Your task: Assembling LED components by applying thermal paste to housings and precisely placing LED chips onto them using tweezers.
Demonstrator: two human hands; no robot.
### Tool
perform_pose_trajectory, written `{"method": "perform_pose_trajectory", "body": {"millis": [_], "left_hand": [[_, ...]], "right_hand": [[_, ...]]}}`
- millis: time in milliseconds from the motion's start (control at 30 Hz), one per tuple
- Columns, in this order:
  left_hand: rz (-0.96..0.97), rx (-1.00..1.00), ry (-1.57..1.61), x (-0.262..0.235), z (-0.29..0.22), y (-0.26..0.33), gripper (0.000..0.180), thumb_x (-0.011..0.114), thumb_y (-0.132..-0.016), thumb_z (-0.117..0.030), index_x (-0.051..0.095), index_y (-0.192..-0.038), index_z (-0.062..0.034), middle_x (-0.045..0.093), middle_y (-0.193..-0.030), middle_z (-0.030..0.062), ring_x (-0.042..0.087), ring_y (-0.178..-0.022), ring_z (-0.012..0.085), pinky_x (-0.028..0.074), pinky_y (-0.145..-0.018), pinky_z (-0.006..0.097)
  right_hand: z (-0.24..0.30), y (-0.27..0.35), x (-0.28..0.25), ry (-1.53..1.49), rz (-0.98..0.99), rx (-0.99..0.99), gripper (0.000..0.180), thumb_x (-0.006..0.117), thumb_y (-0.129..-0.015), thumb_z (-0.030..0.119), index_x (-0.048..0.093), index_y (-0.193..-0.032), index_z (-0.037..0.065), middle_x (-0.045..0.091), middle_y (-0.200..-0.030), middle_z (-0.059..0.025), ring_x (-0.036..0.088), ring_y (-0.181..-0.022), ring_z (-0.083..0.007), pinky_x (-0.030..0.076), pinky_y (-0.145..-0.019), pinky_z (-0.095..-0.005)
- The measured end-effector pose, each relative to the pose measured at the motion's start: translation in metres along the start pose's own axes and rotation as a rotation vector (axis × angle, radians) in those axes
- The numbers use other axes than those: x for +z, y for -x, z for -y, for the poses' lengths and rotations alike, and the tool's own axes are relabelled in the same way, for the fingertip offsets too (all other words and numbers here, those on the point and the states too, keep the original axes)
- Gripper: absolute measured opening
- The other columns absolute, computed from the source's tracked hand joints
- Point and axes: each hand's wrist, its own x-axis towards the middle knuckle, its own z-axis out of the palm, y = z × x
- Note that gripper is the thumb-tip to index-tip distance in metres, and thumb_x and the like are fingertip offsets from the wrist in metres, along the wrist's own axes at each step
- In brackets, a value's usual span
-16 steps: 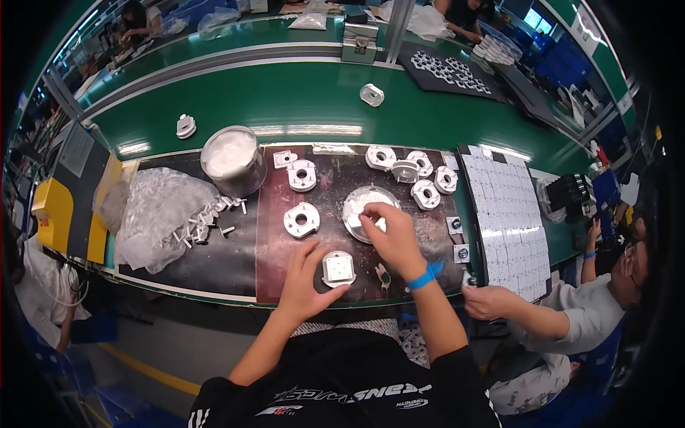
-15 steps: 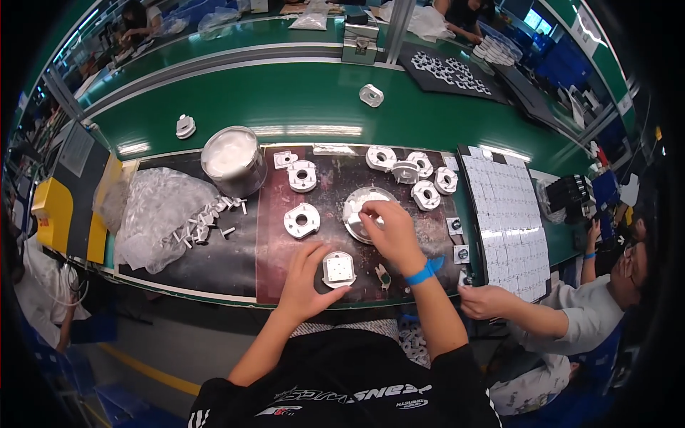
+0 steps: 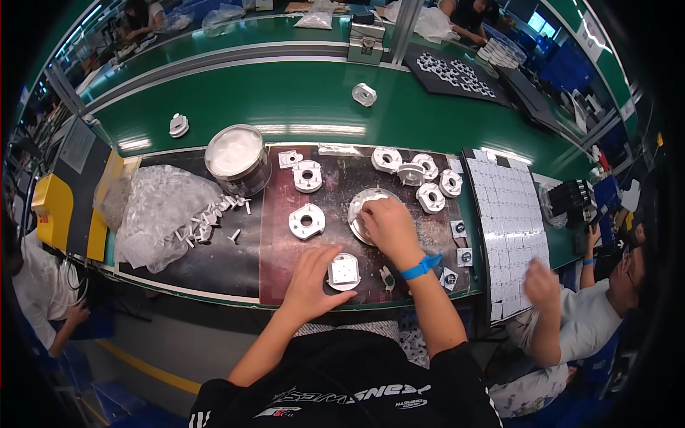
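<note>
My left hand (image 3: 310,282) curls around a white round part (image 3: 343,272) at the front of the bench. Its thumb lies along the part's near edge, and its fingers are at the far left side. A pale square plate with small holes sits on top of that part. My right hand (image 3: 392,228), with a blue band at the wrist, reaches into a shallow round dish (image 3: 371,192). Its fingertips are drawn together over the dish; anything between them is hidden. A white ring-shaped part (image 3: 307,222) lies beyond my left hand, and a small greenish object (image 3: 387,279) lies between my forearms.
Several white ring parts (image 3: 430,197) lie beyond the dish. At left stand a tub of white material (image 3: 237,153) and a plastic bag (image 3: 164,214) with white pegs (image 3: 207,221). A co-worker's hand (image 3: 542,285) is over a gridded white sheet (image 3: 510,214) at right, near small black-and-white pieces (image 3: 464,257).
The co-worker's hand has left a small piece at the bench's right edge and moved right over the gridded sheet. My hands stay at the part and the dish; the view has shifted slightly.
</note>
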Motion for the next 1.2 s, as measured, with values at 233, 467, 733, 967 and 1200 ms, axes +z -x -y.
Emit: {"method": "perform_pose_trajectory", "body": {"millis": [233,467,733,967,1200], "left_hand": [[0.03,-0.074,-0.007,0.006,0.007,0.007,0.08,0.093,-0.072,-0.025,0.057,-0.14,-0.0054,0.064,-0.133,0.0157,0.058,-0.126,0.0387,0.046,-0.108,0.047],[0.04,0.108,0.09,0.004,0.008,0.011,0.056,0.093,-0.074,-0.024,0.069,-0.122,-0.008,0.064,-0.134,0.0179,0.063,-0.118,0.0382,0.053,-0.099,0.045],[0.056,0.171,0.334,0.001,0.012,0.014,0.058,0.096,-0.071,-0.017,0.071,-0.123,-0.0093,0.062,-0.135,0.0218,0.066,-0.119,0.0379,0.055,-0.1,0.042],[0.076,0.14,0.44,-0.001,0.019,0.02,0.061,0.095,-0.072,-0.018,0.07,-0.127,-0.01,0.062,-0.139,0.0213,0.066,-0.122,0.0371,0.053,-0.102,0.042],[0.068,0.115,0.429,-0.001,0.021,0.022,0.062,0.096,-0.072,-0.023,0.069,-0.126,-0.009,0.064,-0.137,0.023,0.067,-0.122,0.0378,0.053,-0.103,0.043]], "right_hand": [[0.011,0.018,-0.017,-1.207,0.14,0.554,0.035,0.072,-0.099,0.008,0.06,-0.131,0.001,0.076,-0.098,-0.0099,0.066,-0.079,-0.009,0.052,-0.07,-0.023],[0.023,0.046,-0.03,-1.594,0.166,0.731,0.039,0.072,-0.099,0.009,0.06,-0.136,0.003,0.076,-0.1,-0.0114,0.064,-0.076,-0.0087,0.044,-0.061,-0.0176],[0.037,0.058,-0.017,-1.71,0.116,0.715,0.03,0.072,-0.098,0.008,0.06,-0.126,0.004,0.074,-0.099,-0.0089,0.049,-0.069,-0.0054,0.036,-0.061,-0.0196],[0.053,0.06,-0.005,-1.513,0.151,0.736,0.028,0.071,-0.099,0.006,0.06,-0.124,0.002,0.077,-0.103,-0.0121,0.07,-0.091,-0.0112,0.052,-0.079,-0.0221],[0.052,0.061,0.001,-1.463,0.175,0.735,0.026,0.072,-0.099,0.005,0.06,-0.121,0.0,0.077,-0.102,-0.0128,0.073,-0.098,-0.0158,0.057,-0.089,-0.0285]]}}
